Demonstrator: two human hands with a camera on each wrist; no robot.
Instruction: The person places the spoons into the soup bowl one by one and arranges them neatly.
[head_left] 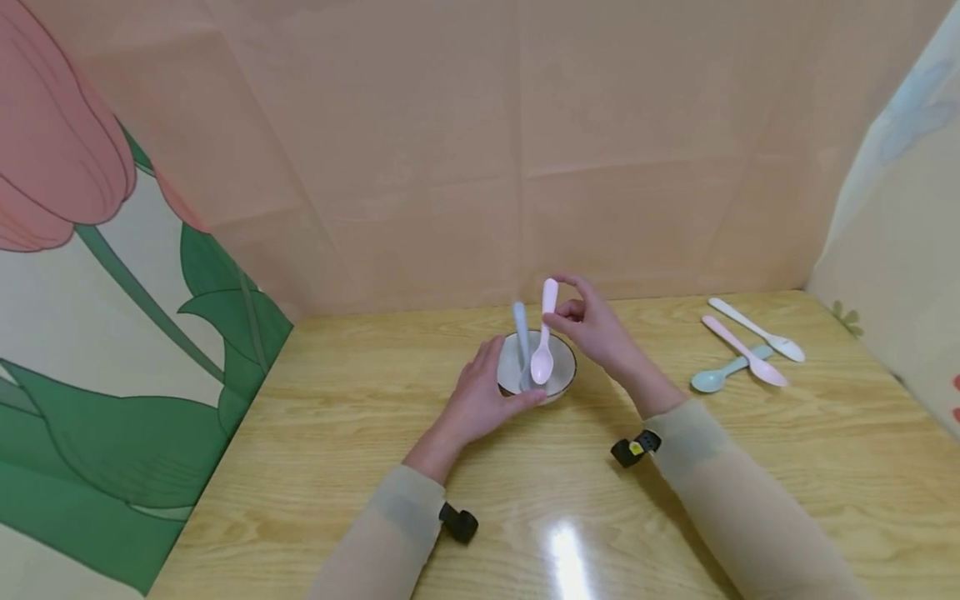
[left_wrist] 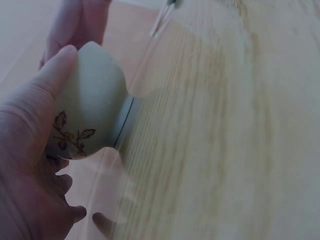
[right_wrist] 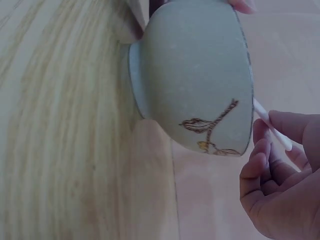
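Observation:
A white bowl (head_left: 564, 379) with a dark rim and a painted leaf sprig stands on the table. My left hand (head_left: 483, 392) grips its left side, thumb at the near rim and fingers round the far side. Pinched by its handle in my right hand (head_left: 596, 329) is a pink spoon (head_left: 542, 365), tilted, its head down over the bowl's inside. Whether that head touches the bowl I cannot tell. A blue-grey spoon (head_left: 522, 333) leans in the bowl, handle up past the far rim. The right wrist view shows the bowl's side (right_wrist: 200, 75) and the pink handle (right_wrist: 275, 131).
On the table's right lie a white spoon (head_left: 757, 330), another pink spoon (head_left: 742, 350) and a pale green spoon (head_left: 712, 381); the pink one crosses over the green. A plain pinkish-tan backdrop (head_left: 420, 208) rises behind the wooden table (head_left: 337, 433), with a tulip-print sheet (head_left: 150, 433) at left.

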